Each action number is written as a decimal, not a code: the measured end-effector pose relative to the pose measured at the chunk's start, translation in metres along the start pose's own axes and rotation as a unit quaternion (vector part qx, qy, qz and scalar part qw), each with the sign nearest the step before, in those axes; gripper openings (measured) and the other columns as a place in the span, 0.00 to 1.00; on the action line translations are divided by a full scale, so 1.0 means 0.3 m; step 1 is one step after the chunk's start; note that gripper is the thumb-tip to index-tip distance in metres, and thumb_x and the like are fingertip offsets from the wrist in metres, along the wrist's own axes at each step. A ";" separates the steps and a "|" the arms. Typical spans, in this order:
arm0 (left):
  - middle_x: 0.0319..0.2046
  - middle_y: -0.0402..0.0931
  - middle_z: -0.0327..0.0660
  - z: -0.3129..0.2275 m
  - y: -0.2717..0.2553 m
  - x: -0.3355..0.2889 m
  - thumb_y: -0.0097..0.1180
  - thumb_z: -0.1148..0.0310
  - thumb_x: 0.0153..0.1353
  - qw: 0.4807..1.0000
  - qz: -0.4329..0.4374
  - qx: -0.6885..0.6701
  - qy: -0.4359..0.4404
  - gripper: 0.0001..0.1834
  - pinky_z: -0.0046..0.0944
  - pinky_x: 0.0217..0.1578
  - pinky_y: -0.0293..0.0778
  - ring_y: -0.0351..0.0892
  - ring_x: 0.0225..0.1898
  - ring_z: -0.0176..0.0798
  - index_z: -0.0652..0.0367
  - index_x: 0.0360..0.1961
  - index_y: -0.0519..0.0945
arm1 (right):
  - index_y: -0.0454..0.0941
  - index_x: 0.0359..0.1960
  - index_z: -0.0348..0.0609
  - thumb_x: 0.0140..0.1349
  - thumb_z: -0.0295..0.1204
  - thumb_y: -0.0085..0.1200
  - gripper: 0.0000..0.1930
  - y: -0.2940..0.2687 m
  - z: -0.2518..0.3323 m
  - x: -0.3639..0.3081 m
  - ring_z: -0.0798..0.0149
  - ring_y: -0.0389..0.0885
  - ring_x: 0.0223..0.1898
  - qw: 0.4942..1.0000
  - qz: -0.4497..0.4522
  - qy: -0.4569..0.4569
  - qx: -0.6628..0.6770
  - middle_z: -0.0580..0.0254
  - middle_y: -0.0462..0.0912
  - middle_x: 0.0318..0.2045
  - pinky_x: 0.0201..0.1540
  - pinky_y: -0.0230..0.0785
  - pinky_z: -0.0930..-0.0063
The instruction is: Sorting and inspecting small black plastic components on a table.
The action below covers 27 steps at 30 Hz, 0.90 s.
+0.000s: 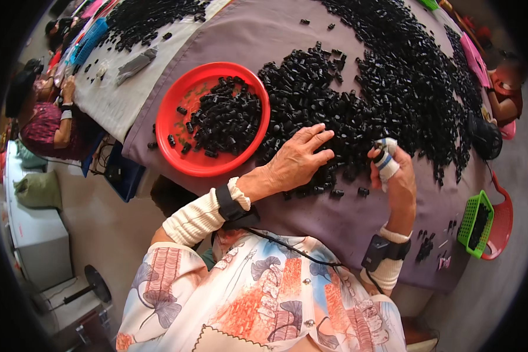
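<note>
A wide heap of small black cylindrical pieces (pixel 334 117) covers much of the purple-grey tablecloth in front of me. My left hand (pixel 299 158) rests on the heap's near edge, palm down, fingers stretched out and slightly apart. To its right, my right hand (pixel 395 167) is held over the heap with its fingers curled in and striped wraps on some of them. Something dark shows at those fingertips, but whether it is a held piece or the heap behind is unclear. Left of the heap stands a round red basin (pixel 165 132), partly filled with the same black pieces.
A green basket (pixel 468 226) and a red container (pixel 504 229) are at the right, past the table edge. Small loose parts (pixel 426 247) lie near the table's right front. Other people sit at far left and far right. Another table (pixel 108 94) with black pieces adjoins mine.
</note>
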<state>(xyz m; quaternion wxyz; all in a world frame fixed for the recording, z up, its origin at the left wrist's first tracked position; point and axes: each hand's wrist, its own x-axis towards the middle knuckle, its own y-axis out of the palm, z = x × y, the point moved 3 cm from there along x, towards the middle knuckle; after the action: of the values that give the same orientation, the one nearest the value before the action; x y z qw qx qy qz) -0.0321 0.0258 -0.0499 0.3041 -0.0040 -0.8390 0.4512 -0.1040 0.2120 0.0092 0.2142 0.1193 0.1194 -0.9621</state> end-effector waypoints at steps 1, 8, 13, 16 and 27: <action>0.52 0.66 0.49 -0.003 -0.011 -0.002 0.60 0.74 0.43 1.000 -0.009 0.002 -0.010 0.18 0.50 0.55 0.62 0.62 0.57 0.53 0.57 0.39 0.75 | 0.75 0.30 0.43 0.57 0.36 0.52 0.09 0.002 0.014 0.007 0.78 0.66 0.12 1.000 -0.002 -0.013 0.001 0.71 0.71 0.14 0.14 0.53 0.85; 0.47 0.68 0.49 -0.209 0.138 0.039 0.55 0.66 0.48 0.987 0.020 0.041 0.152 0.15 0.56 0.54 0.60 0.64 0.54 0.50 0.56 0.38 0.74 | 0.75 0.32 0.42 0.58 0.35 0.53 0.09 0.004 0.040 0.013 0.78 0.66 0.12 0.999 -0.007 -0.037 0.027 0.71 0.71 0.14 0.14 0.54 0.84; 0.34 0.70 0.43 -0.244 0.221 0.054 0.50 0.68 0.48 0.981 0.078 0.085 0.155 0.11 0.53 0.52 0.62 0.69 0.42 0.43 0.59 0.34 0.73 | 0.75 0.31 0.41 0.57 0.36 0.54 0.10 -0.023 0.032 -0.013 0.77 0.65 0.12 0.999 0.001 -0.042 0.021 0.70 0.71 0.14 0.15 0.54 0.83; 0.26 0.67 0.37 -0.210 0.211 0.053 0.51 0.69 0.47 0.981 0.080 0.090 0.154 0.09 0.48 0.47 0.64 0.69 0.35 0.38 0.58 0.31 0.73 | 0.75 0.30 0.41 0.57 0.36 0.54 0.11 -0.046 0.006 -0.011 0.77 0.65 0.12 0.999 0.000 -0.031 0.025 0.70 0.71 0.14 0.15 0.54 0.83; 0.23 0.65 0.38 -0.202 0.157 0.077 0.51 0.70 0.47 0.994 0.037 0.025 0.098 0.04 0.41 0.36 0.63 0.67 0.30 0.39 0.57 0.25 0.75 | 0.75 0.30 0.42 0.57 0.35 0.53 0.09 -0.008 -0.014 0.058 0.77 0.66 0.12 0.999 0.030 -0.016 0.032 0.71 0.70 0.13 0.15 0.54 0.83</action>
<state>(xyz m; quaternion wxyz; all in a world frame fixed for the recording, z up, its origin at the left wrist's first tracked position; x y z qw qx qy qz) -0.0324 0.1060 -0.0492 0.3679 -0.0709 -0.7929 0.4806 -0.1197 0.2085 0.0008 0.2412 0.1145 0.0818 -0.9602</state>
